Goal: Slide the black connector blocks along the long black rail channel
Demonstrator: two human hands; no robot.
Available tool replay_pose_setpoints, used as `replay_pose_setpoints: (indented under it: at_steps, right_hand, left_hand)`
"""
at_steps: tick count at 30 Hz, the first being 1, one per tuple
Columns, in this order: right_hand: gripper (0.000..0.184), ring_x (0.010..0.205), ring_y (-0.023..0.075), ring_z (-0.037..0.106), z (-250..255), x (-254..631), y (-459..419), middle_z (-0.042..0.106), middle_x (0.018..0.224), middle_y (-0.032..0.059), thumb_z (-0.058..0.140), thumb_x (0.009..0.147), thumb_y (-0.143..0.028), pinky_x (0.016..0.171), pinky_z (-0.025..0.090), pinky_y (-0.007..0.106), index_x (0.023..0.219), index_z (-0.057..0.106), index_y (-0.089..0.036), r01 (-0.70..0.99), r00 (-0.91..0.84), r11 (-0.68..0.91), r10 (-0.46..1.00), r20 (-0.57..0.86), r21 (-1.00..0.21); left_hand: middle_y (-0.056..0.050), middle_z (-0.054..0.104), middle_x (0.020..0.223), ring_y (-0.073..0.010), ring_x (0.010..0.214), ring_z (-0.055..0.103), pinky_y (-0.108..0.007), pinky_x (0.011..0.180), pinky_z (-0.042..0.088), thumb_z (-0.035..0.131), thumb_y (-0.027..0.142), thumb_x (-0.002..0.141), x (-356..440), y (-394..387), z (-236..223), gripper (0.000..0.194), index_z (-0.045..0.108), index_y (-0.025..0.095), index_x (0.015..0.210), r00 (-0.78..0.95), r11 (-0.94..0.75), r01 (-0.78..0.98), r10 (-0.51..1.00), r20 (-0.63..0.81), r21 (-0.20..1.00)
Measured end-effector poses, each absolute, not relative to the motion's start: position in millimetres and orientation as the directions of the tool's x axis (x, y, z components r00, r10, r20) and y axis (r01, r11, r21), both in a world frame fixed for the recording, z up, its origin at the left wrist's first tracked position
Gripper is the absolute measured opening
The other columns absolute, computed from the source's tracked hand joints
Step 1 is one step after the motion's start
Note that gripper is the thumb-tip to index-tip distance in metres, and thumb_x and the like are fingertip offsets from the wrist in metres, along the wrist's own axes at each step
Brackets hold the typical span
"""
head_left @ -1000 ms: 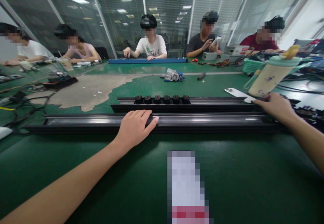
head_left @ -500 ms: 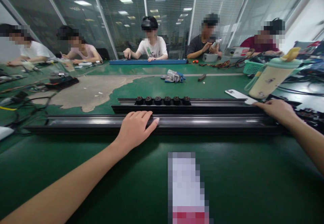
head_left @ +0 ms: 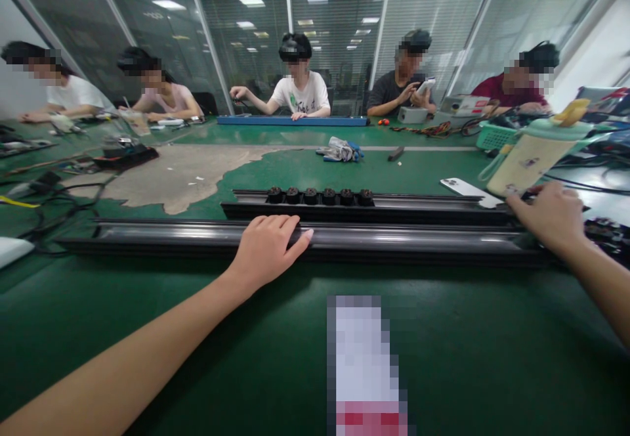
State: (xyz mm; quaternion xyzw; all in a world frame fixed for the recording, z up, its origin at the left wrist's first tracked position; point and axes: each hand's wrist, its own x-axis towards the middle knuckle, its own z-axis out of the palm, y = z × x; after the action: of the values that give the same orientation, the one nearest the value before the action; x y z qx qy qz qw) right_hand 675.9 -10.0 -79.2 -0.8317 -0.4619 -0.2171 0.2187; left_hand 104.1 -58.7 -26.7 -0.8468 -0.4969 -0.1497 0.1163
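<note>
My left hand [head_left: 268, 249] lies over the middle of a long black metal channel [head_left: 157, 234], fingers across its far side and thumb on the near side, gripping it. Behind it, a second black channel [head_left: 433, 203] carries a row of several round black socket-like modules [head_left: 311, 196]. Past the right end of the channels, my right hand [head_left: 554, 216] is bent with its fingers together. A bit of something dark shows at those fingers; its kind is hidden. Several loose black modules [head_left: 608, 236] lie just right of that hand.
A white phone [head_left: 460, 187] and a cream tumbler [head_left: 536, 157] stand near my right hand. Gloves [head_left: 342, 150] lie beyond the channels on the green table [head_left: 236, 357]. Cables [head_left: 34, 226] spread at left. Several co-workers sit opposite, one behind a blue rail [head_left: 293, 121].
My right hand has shifted slightly right and up, its fingers bending more. The left hand stays on the channel. The co-worker opposite has raised one hand. The view has shifted slightly.
</note>
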Motion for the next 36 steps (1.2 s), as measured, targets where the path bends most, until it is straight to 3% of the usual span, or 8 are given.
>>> replay_pose_setpoints:
  at_steps: [4, 9, 14, 16, 21, 28, 36]
  right_hand:
    - [0.050, 0.106, 0.0343, 0.052, -58.4, 658.7, -18.4, 0.063, 0.107, 0.0273, 0.044, 0.091, -0.046, 0.087, 0.039, 0.043, 0.117, 0.063, -0.008, 0.869, 0.482, -0.435, 0.632, 0.607, -0.236]
    - [0.026, 0.082, 0.0233, 0.056, -26.8, 621.4, -20.2, 0.067, 0.090, 0.0140, 0.053, 0.084, -0.035, 0.083, 0.040, 0.037, 0.096, 0.065, -0.015, 0.863, 0.498, -0.299, 0.646, 0.578, -0.408]
    - [0.029, 0.077, 0.0197, 0.059, -8.5, 556.3, -13.7, 0.068, 0.084, 0.0084, 0.061, 0.080, -0.042, 0.074, 0.042, 0.033, 0.089, 0.069, -0.016, 0.845, 0.260, -0.007, 0.879, 0.400, -0.535]
    - [0.029, 0.076, 0.0192, 0.059, -7.7, 532.6, -6.6, 0.069, 0.083, 0.0067, 0.063, 0.079, -0.043, 0.076, 0.043, 0.034, 0.088, 0.069, -0.017, 0.837, 0.111, 0.108, 0.926, 0.360, -0.536]
    - [0.027, 0.076, 0.0190, 0.059, -9.6, 489.2, 22.2, 0.067, 0.081, 0.0044, 0.060, 0.081, -0.043, 0.073, 0.043, 0.032, 0.092, 0.070, -0.019, 0.827, -0.065, 0.282, 0.908, 0.415, -0.487]
    - [0.027, 0.070, 0.0191, 0.057, -32.0, 454.5, 42.0, 0.063, 0.073, 0.0051, 0.048, 0.091, -0.043, 0.071, 0.040, 0.032, 0.087, 0.061, -0.020, 0.873, -0.027, 0.239, 0.894, 0.448, -0.425]
    - [0.044, 0.079, 0.0212, 0.054, -40.3, 444.5, 29.8, 0.058, 0.078, 0.0065, 0.043, 0.098, -0.056, 0.078, 0.041, 0.034, 0.107, 0.067, -0.020, 0.817, -0.296, 0.488, 0.812, 0.504, -0.307]
  left_hand:
    - [-0.017, 0.071, 0.127, -0.0324, 0.118, 0.065, -0.050, 0.104, 0.046, 0.029, 0.054, 0.105, 104.3, -58.6, -27.3, 0.063, 0.065, 0.008, 0.131, 0.463, -0.484, 0.874, 0.802, 0.377, -0.044]
    - [-0.017, 0.071, 0.127, -0.0325, 0.118, 0.065, -0.050, 0.103, 0.046, 0.029, 0.053, 0.105, 104.0, -58.0, -27.1, 0.063, 0.066, 0.008, 0.129, 0.469, -0.484, 0.873, 0.798, 0.379, -0.059]
    - [-0.017, 0.071, 0.127, -0.0327, 0.117, 0.065, -0.049, 0.103, 0.046, 0.028, 0.053, 0.105, 103.4, -57.3, -26.8, 0.063, 0.065, 0.008, 0.130, 0.472, -0.483, 0.873, 0.799, 0.374, -0.069]
    - [-0.017, 0.071, 0.127, -0.0330, 0.118, 0.065, -0.049, 0.103, 0.045, 0.028, 0.053, 0.105, 103.2, -57.2, -26.9, 0.064, 0.065, 0.008, 0.131, 0.472, -0.483, 0.873, 0.800, 0.371, -0.070]
    - [-0.016, 0.071, 0.128, -0.0326, 0.119, 0.065, -0.049, 0.103, 0.045, 0.027, 0.053, 0.105, 103.4, -57.0, -26.2, 0.063, 0.066, 0.011, 0.131, 0.472, -0.482, 0.874, 0.803, 0.365, -0.069]
    - [-0.017, 0.071, 0.128, -0.0331, 0.119, 0.065, -0.050, 0.103, 0.045, 0.028, 0.053, 0.104, 103.5, -57.3, -26.8, 0.063, 0.066, 0.010, 0.131, 0.470, -0.490, 0.871, 0.802, 0.369, -0.045]
    - [-0.018, 0.071, 0.128, -0.0337, 0.118, 0.065, -0.051, 0.103, 0.045, 0.028, 0.054, 0.105, 103.2, -57.0, -27.2, 0.065, 0.065, 0.008, 0.131, 0.475, -0.495, 0.868, 0.797, 0.373, -0.047]
